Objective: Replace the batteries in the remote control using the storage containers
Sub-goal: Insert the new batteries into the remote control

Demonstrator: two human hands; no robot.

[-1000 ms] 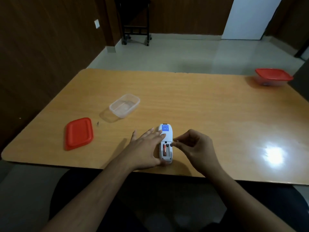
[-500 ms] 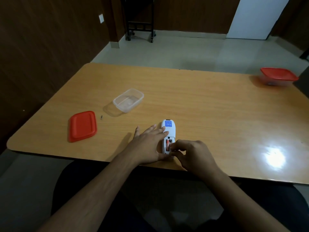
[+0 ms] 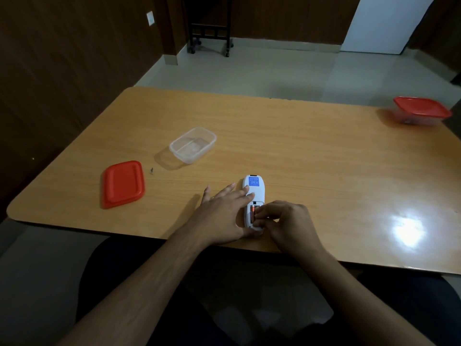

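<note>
A white remote control (image 3: pixel 255 189) lies face down near the table's front edge, blue label at its far end, battery bay uncovered. One copper-and-black battery (image 3: pixel 252 214) sits in the bay's left slot. My left hand (image 3: pixel 225 213) lies flat on the remote's left side, fingers spread, pinning it down. My right hand (image 3: pixel 287 224) has its fingertips pinched over the bay's right slot; whatever they hold is hidden. A clear open container (image 3: pixel 192 144) stands further back on the left, its red lid (image 3: pixel 123 183) lying beside it.
A second clear container with a red lid on (image 3: pixel 421 111) stands at the table's far right corner. A tiny dark speck (image 3: pixel 151 170) lies between the loose lid and the open container. The wooden table (image 3: pixel 311 156) has a bright light reflection at the right.
My right hand has come down onto the battery bay and closed its fingertips over the right slot. The left hand stays on the remote. The camera has tilted slightly.
</note>
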